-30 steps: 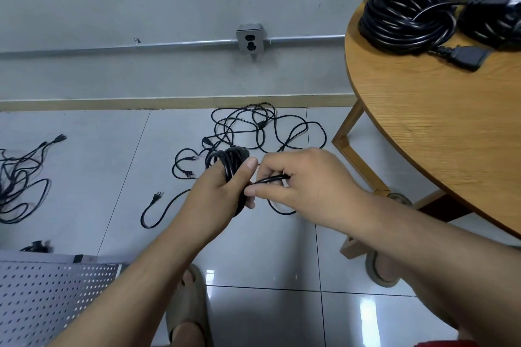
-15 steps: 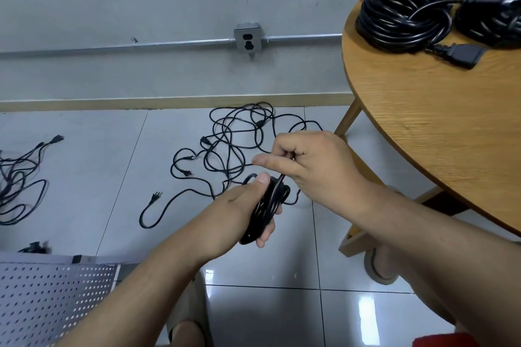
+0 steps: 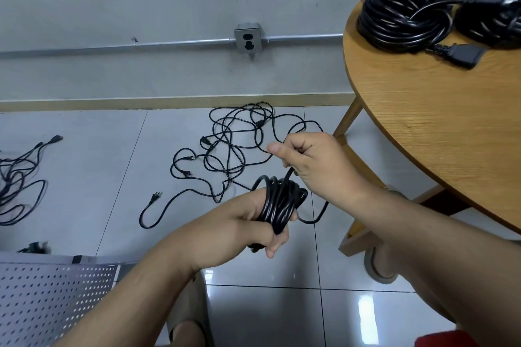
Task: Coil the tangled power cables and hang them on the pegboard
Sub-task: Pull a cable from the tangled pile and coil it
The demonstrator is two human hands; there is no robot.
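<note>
Black cable coil (image 3: pixel 280 203) in both hands, over tiled floor (image 3: pixel 84 177)

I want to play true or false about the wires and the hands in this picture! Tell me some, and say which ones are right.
1. The left hand holds a coil of black cable. True.
2. The other hand is empty. False: the right hand grips a strand running down to the coil.
3. On the wooden table lie coiled cables. True.
4. A cable is plugged into the wall. False: the wall socket has nothing in it.
5. No wires are left on the floor. False: tangled cables lie on the tiles.
</note>
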